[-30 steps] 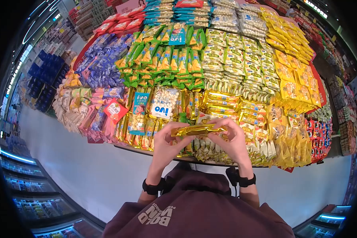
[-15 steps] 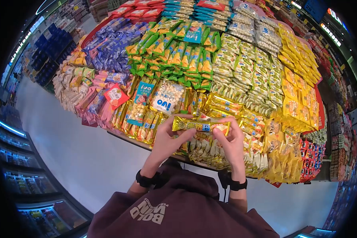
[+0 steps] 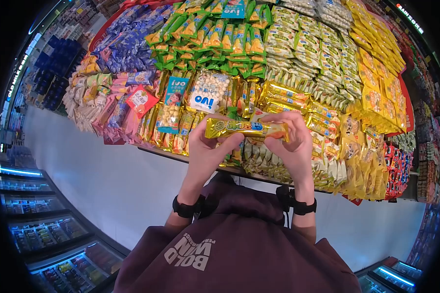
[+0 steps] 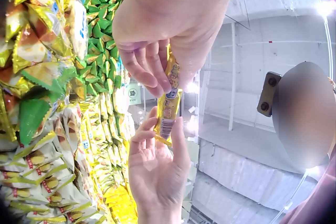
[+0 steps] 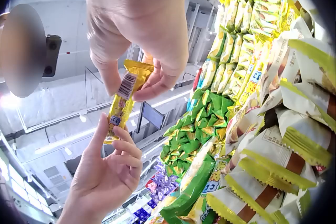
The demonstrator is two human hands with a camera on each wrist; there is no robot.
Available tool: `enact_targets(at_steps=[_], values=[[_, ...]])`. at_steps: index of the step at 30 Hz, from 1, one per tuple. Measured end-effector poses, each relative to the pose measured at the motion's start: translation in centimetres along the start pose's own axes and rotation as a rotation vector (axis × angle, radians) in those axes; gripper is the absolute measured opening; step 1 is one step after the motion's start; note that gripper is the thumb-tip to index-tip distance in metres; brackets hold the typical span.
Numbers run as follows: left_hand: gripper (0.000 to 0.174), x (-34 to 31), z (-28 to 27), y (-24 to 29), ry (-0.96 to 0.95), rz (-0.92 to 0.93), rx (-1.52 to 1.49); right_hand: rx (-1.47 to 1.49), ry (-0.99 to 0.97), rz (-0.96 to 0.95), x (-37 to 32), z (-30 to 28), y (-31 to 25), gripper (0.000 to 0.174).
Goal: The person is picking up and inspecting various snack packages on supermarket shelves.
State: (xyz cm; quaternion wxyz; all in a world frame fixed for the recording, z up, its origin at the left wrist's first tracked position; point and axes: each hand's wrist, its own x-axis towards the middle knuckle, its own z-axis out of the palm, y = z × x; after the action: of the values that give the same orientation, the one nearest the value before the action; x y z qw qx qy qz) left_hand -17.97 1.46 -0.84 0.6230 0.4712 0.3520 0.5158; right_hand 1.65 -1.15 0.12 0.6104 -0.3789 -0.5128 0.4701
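Observation:
A gold-wrapped snack bar [image 3: 247, 128] is held lengthwise in front of the person, just over the near edge of the display. Its printed front faces up toward the head camera. The left hand [image 3: 206, 152] pinches one end between thumb and fingers, and the right hand [image 3: 297, 149] pinches the other. In the left wrist view, a barcode shows on the wrapper [image 4: 167, 124] near the right hand [image 4: 157, 179]. From the right wrist, the left hand [image 5: 107, 174] appears below, its thumb and fingers around the far end.
Heaped packets cover the display: green ones [image 3: 215, 36], white-and-green ones [image 3: 298, 41], yellow bags [image 3: 376, 88] and pink packets [image 3: 115, 110]. A clear ivo bag [image 3: 209, 93] lies just beyond the hands. Pale floor [image 3: 93, 168] borders the near edge, with lit freezers [image 3: 58, 234] at left.
The bar was seen edge-on a second ago; it has rolled so its printed face shows. Both hands have kept hold of its ends. The head view has swung about.

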Motion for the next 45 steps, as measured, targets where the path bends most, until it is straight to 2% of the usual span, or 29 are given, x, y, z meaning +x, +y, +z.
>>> enact_targets(at_steps=[4, 6, 7, 10, 14, 25, 31, 34, 37, 39, 40, 43, 44, 45], values=[[0.036, -0.1, -0.5, -0.1, -0.022, -0.004, 0.034, -0.063, 0.006, -0.061, -0.3, 0.1, 0.5, 0.038], [0.037, 0.0, -0.7, -0.1, -0.045, 0.024, 0.144, 0.013, 0.041, 0.034, -0.5, 0.1, 0.5, 0.034], [0.036, 0.0, -0.6, -0.1, -0.032, 0.051, 0.102, 0.052, 0.058, 0.082, -0.6, 0.2, 0.6, 0.031], [0.036, 0.0, -0.4, -0.1, -0.013, 0.093, -0.001, -0.033, 0.104, 0.051, -0.5, 0.5, 0.7, 0.023], [0.036, -0.4, -0.9, -0.1, -0.02, 0.052, -0.028, -0.04, 0.132, 0.146, -0.7, 0.8, 0.3, 0.014], [0.03, -0.9, -1.5, -0.1, 0.019, 0.07, 0.023, 0.111, 0.105, 0.185, -0.5, 1.5, 0.7, 0.007], [0.027, -0.7, -0.7, 0.2, 0.058, 0.098, -0.033, 0.072, 0.047, 0.19, -0.9, 1.3, 1.0, 0.005], [0.026, -0.6, -0.7, 0.0, 0.058, 0.07, -0.007, 0.065, 0.057, 0.206, -1.0, 1.2, 0.9, 0.009], [0.024, -0.4, -1.0, -0.6, 0.061, 0.061, -0.011, -0.2, -0.056, 0.006, -1.1, 0.9, 1.7, 0.016], [0.023, 0.0, -0.2, -0.8, 0.106, 0.1, -0.065, -0.232, -0.14, 0.012, -1.2, 1.1, 1.4, 0.023], [0.021, 0.0, 0.1, -0.8, 0.093, 0.092, 0.004, -0.247, -0.183, 0.015, -1.3, 1.3, 1.3, 0.027], [0.018, -0.1, 0.8, -0.7, 0.041, 0.103, 0.144, -0.185, -0.14, 0.124, -1.8, 1.8, 1.8, 0.038], [0.016, 0.0, 1.0, -0.8, 0.014, 0.131, 0.146, -0.108, -0.119, 0.071, -2.0, 1.9, 2.6, 0.047], [0.015, 0.1, 1.1, -0.9, -0.012, 0.159, 0.146, -0.061, -0.07, 0.086, -2.1, 2.2, 2.6, 0.047]])
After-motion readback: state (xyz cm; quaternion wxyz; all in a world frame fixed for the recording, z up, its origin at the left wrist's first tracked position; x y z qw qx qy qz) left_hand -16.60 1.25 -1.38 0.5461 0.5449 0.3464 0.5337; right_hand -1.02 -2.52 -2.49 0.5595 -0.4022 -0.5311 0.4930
